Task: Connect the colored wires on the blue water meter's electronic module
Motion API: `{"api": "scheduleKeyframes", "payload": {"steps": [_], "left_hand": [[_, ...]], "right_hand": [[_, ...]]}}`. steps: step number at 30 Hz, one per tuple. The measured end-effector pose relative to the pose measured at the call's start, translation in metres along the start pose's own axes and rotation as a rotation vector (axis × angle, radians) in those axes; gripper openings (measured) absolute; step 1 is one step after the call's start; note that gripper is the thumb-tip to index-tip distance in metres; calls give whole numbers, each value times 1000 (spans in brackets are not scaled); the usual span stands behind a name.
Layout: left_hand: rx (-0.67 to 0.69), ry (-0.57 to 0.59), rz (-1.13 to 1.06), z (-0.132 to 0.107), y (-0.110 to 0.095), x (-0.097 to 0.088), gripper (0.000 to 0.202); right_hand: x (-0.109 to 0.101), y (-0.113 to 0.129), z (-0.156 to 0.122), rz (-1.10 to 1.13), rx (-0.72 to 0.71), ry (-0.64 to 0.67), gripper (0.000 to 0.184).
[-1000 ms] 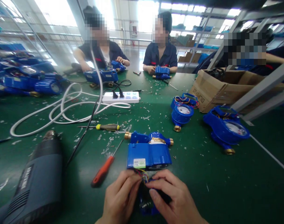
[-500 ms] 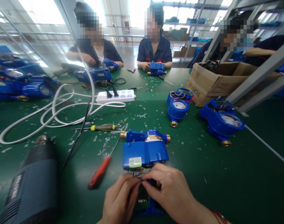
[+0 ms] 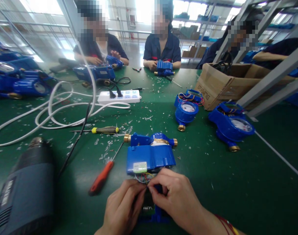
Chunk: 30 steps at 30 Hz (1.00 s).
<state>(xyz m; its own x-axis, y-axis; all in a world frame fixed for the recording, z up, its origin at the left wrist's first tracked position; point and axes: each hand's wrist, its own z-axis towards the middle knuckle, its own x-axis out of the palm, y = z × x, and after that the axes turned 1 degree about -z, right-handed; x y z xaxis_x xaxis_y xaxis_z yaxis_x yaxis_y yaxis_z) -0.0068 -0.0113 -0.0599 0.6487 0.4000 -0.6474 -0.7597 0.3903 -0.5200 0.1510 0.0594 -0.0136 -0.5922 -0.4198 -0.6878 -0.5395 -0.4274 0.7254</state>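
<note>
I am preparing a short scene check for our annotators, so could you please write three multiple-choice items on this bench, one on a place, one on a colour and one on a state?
1. Where does the red-handled screwdriver lie?
A. left of the blue meter before the hands
B. inside the cardboard box
C. on the power strip

2. What colour is the table?
A. white
B. green
C. brown

3. What are the left hand and right hand doing?
A. resting flat and apart
B. gripping the heat gun
C. pinching the coloured wires together

Answers: 1 A, it lies on the table beside the meter. 2 B, the surface is green. 3 C, the fingertips meet at the wires.
</note>
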Motion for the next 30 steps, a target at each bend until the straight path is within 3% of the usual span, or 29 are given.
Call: {"api": "scheduleKeyframes", "payload": {"steps": [14, 24, 30], "left_hand": [[-21, 31, 6, -4, 2, 0, 13], [3, 47, -51, -3, 2, 0, 19], [26, 18, -67, 0, -2, 1, 18]], "right_hand": [[-5, 0, 0, -61, 56, -31, 15], [-10, -5, -3, -2, 9, 52, 13], [-14, -1, 1, -127, -21, 146, 13]]}}
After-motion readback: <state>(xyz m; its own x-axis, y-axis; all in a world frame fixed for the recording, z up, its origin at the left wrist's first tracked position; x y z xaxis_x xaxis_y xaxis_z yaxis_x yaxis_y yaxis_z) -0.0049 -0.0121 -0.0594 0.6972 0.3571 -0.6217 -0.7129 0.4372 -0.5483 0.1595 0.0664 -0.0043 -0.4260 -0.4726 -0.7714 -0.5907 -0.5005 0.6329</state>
